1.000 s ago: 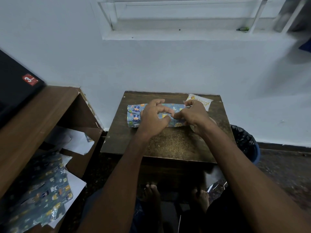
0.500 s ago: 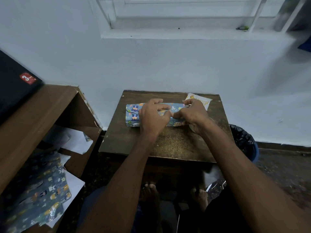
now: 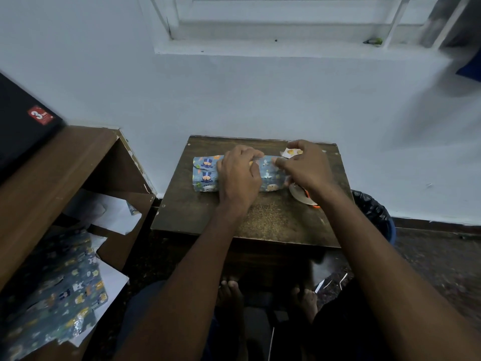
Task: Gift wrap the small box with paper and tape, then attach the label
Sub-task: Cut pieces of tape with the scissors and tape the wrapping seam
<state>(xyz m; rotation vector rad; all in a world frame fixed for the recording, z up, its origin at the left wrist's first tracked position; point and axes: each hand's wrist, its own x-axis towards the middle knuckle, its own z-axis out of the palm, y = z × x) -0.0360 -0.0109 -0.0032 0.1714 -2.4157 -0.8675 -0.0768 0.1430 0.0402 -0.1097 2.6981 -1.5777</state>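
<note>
Since a second ago the hands have drawn slightly apart along the wrapped box [image 3: 207,175], which lies far on the small table [image 3: 273,222], long axis left-right. Left hand [image 3: 238,175] and right hand [image 3: 307,165] pinch something at its top seam.

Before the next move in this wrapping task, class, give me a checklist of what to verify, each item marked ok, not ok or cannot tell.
1. Wrapped box flat on the small wooden table: ok.
2. Left end flap folded closed: ok.
3. Left hand holds the box steady: ok.
4. Right hand pinches at the top seam: ok.
5. Seam taped down: cannot tell, hidden by the fingers.
6. Tape roll within reach, beside the right wrist: ok.
</note>
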